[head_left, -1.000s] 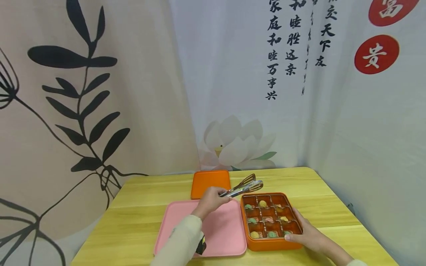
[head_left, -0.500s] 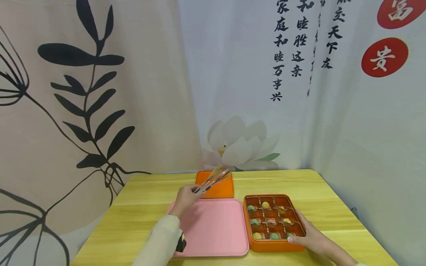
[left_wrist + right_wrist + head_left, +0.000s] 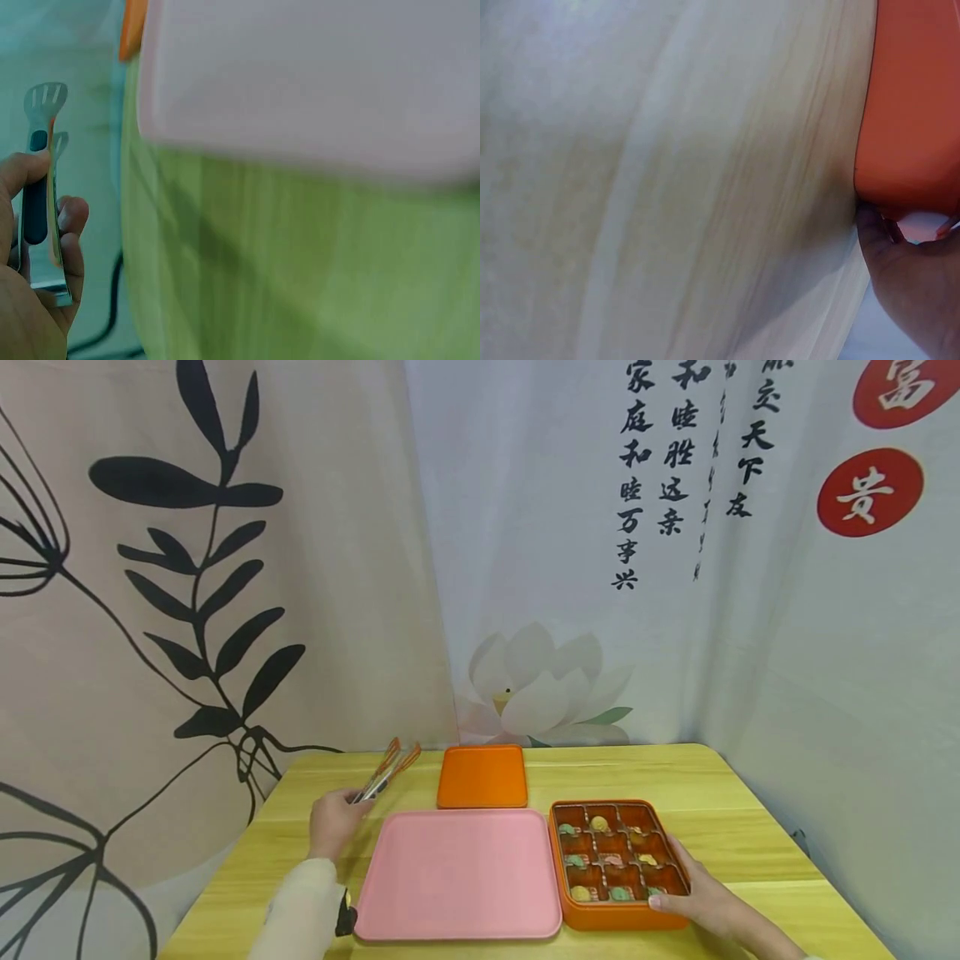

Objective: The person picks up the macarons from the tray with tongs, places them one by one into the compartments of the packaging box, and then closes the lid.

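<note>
My left hand (image 3: 333, 824) holds a pair of metal tongs (image 3: 386, 773) over the table, left of the pink tray (image 3: 461, 877). In the left wrist view, thumb and fingers grip the dark handle of the tongs (image 3: 35, 191), whose slotted ends stand slightly apart with nothing between them. To the right of the tray is an orange box (image 3: 626, 917) divided into compartments, with small yellow, green and pink pieces (image 3: 598, 823) inside. My right hand (image 3: 701, 893) grips the box's near right corner, thumb at the rim. Its other fingers are mostly hidden behind the side wall.
A flat orange lid-like square (image 3: 482, 777) lies behind the pink tray, close to its far edge. All of this stands on a wood-patterned table (image 3: 258, 860). Printed curtains (image 3: 360, 568) hang behind the table and on its right side.
My left hand has carried the tongs leftward, from beside the box across the pink tray to the tray's left. The right hand has kept its hold on the box.
</note>
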`<move>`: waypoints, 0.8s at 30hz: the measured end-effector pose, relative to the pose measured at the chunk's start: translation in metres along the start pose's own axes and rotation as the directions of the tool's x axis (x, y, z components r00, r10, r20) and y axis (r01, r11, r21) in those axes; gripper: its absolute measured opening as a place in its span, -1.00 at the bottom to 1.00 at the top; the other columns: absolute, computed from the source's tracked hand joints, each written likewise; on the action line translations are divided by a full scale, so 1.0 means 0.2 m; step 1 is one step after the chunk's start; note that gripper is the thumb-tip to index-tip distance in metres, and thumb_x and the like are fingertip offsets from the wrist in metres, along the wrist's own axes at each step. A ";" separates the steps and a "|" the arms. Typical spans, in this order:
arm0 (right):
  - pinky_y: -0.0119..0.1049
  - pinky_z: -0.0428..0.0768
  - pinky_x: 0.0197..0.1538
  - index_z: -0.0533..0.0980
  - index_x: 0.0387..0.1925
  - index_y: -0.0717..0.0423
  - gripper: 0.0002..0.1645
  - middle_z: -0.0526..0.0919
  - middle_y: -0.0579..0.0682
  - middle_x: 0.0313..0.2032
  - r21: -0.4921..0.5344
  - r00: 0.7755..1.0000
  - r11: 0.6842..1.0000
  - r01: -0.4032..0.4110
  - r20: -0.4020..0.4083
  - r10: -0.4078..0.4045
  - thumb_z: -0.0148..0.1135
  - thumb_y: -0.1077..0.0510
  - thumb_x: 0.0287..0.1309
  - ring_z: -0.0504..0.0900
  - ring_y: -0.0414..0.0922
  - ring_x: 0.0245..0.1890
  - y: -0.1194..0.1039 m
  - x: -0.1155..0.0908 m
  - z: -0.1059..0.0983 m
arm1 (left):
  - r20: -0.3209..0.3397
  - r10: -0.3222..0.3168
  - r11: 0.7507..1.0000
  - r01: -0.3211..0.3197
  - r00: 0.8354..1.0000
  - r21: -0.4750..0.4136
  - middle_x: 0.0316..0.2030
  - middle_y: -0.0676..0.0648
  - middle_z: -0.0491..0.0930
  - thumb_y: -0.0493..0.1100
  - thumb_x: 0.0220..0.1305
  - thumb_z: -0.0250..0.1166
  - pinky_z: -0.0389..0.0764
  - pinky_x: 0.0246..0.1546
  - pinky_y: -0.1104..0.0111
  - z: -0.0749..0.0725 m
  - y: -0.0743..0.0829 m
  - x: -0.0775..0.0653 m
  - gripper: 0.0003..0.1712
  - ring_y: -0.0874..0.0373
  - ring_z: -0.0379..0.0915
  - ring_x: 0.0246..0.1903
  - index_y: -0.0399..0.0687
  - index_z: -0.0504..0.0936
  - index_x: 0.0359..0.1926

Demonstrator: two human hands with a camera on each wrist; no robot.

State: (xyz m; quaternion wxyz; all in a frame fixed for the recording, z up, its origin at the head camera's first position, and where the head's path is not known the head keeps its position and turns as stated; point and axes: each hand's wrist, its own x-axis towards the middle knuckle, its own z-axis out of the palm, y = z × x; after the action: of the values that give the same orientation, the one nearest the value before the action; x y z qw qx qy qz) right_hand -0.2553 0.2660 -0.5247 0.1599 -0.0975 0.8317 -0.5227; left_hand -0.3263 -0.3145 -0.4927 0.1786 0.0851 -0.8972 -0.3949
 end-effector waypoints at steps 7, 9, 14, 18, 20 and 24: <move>0.29 0.31 0.22 -0.47 0.51 0.25 0.27 -0.22 0.53 0.43 0.011 1.000 1.000 -0.003 0.006 0.003 0.30 0.04 0.29 0.14 0.46 0.33 -0.01 -0.01 0.00 | -0.121 -0.009 0.998 0.015 0.993 0.053 -0.25 -0.38 0.67 -0.19 0.21 0.35 0.56 -0.25 -0.01 -0.15 -0.19 -0.03 -0.62 -0.20 0.59 -0.29 -0.48 0.66 -0.10; 0.30 0.30 0.22 -0.47 0.51 0.25 0.26 -0.24 0.52 0.43 0.015 1.000 1.000 -0.002 0.011 0.002 0.29 0.04 0.30 0.10 0.47 0.34 -0.01 -0.01 0.00 | -0.142 -0.037 0.998 0.045 0.989 0.053 -0.26 -0.40 0.66 -0.19 0.21 0.33 0.56 -0.27 -0.02 -0.19 -0.23 -0.04 -0.60 -0.21 0.57 -0.31 -0.51 0.64 -0.10; 0.27 0.32 0.22 -0.49 0.50 0.28 0.25 -0.26 0.53 0.43 0.021 1.000 1.000 -0.007 0.013 0.007 0.27 0.05 0.32 0.15 0.46 0.33 -0.02 -0.01 0.00 | -0.168 -0.090 0.992 0.104 0.982 0.075 -0.28 -0.41 0.64 -0.17 0.17 0.32 0.55 -0.33 0.00 -0.25 -0.31 -0.06 -0.56 -0.18 0.53 -0.37 -0.52 0.62 -0.08; 0.34 0.25 0.23 -0.49 0.49 0.30 0.27 -0.29 0.54 0.43 0.002 1.000 1.000 -0.027 0.006 0.027 0.28 0.04 0.31 0.07 0.50 0.34 -0.02 -0.01 0.00 | -0.188 -0.098 0.990 0.115 0.977 0.079 -0.22 -0.48 0.62 -0.18 0.17 0.33 0.55 -0.27 -0.06 -0.28 -0.36 -0.07 -0.53 -0.23 0.54 -0.34 -0.56 0.60 -0.06; 0.36 0.23 0.22 -0.49 0.49 0.30 0.27 -0.31 0.55 0.42 -0.011 0.999 0.999 -0.036 0.002 0.036 0.29 0.03 0.30 0.03 0.52 0.34 -0.03 -0.01 0.00 | -0.201 -0.098 0.990 0.116 0.975 0.078 -0.23 -0.48 0.62 -0.19 0.17 0.33 0.55 -0.27 -0.07 -0.29 -0.38 -0.08 -0.54 -0.24 0.54 -0.34 -0.57 0.61 -0.07; 0.37 0.22 0.22 -0.48 0.49 0.31 0.27 -0.33 0.56 0.42 -0.020 0.999 0.999 -0.037 0.000 0.037 0.29 0.03 0.29 0.01 0.54 0.34 -0.03 -0.01 0.00 | -0.234 -0.092 0.991 0.112 0.968 0.074 -0.33 -0.42 0.65 -0.22 0.16 0.34 0.52 -0.30 -0.06 -0.30 -0.41 -0.10 -0.61 -0.21 0.53 -0.39 -0.54 0.65 -0.15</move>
State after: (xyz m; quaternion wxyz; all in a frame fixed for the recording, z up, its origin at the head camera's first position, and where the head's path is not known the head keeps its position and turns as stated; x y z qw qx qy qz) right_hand -0.2528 0.2648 -0.5182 0.1689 -0.0837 0.8386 -0.5111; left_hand -0.2842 -0.4035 -0.5207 0.2569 0.1842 -0.8811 -0.3517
